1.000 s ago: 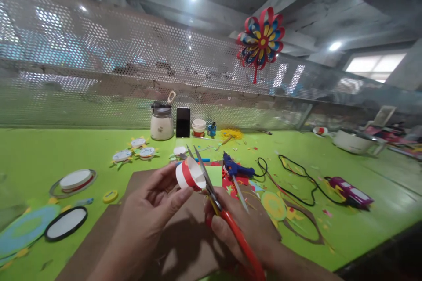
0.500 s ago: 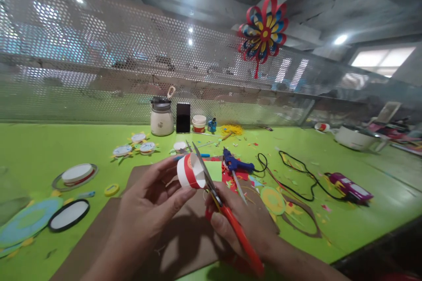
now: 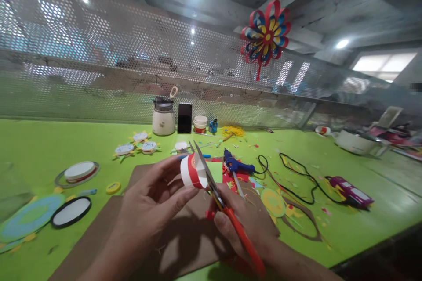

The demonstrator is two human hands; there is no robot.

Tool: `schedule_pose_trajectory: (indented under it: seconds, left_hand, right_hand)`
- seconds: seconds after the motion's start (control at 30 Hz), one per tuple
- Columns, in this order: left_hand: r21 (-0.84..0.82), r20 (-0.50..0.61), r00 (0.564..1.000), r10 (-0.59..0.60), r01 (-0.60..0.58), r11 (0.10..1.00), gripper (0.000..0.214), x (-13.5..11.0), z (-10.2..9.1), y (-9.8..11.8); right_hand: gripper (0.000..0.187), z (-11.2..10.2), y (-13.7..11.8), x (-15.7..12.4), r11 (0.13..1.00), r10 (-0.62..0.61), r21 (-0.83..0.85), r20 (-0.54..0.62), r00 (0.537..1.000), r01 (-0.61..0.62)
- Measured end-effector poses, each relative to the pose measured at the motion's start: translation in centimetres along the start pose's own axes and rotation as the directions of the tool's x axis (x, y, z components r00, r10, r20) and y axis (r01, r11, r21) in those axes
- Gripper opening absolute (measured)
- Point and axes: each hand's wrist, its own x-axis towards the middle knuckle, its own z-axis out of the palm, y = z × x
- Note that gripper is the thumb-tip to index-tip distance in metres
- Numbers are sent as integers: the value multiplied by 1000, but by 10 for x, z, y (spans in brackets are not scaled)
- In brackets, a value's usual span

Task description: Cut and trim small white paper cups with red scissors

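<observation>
A small white paper cup with a red band (image 3: 190,172) lies tilted between the thumb and fingers of my left hand (image 3: 158,197). My right hand (image 3: 237,215) is closed round the red handles of a pair of scissors (image 3: 236,224). The scissor blades are parted and stand at the cup's rim on its right side; whether they bite into the paper I cannot tell. Below both hands lies a brown cardboard sheet (image 3: 184,237). A blue glue gun (image 3: 239,164) rests beyond my right hand, on red paper scraps.
Along the back stand a white bottle (image 3: 164,120), a phone (image 3: 184,118) and white-and-red cups (image 3: 200,124). At left are small flower-shaped discs (image 3: 148,146), a tape roll (image 3: 113,188) and a black-rimmed oval (image 3: 71,212). A purple device (image 3: 351,191) with a black cord lies right.
The view has shifted slightly, so everything sits a little further right. Cup and scissors keep nearly the same pose, and both hands keep their hold.
</observation>
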Motion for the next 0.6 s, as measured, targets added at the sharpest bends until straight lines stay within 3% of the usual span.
schedule_pose_trajectory:
  seconds: [0.43,0.6]
  left_hand:
    - [-2,-28,999,-28,28,1000,50,0,-1,3]
    - [17,-44,994,-104,105,994,48,-1,2,9]
  right_hand:
    - [31,2,0,0,1000,-2,-21,-28,1000,2]
    - [31,4,5,-2,998,-45,-43,-83,996,41]
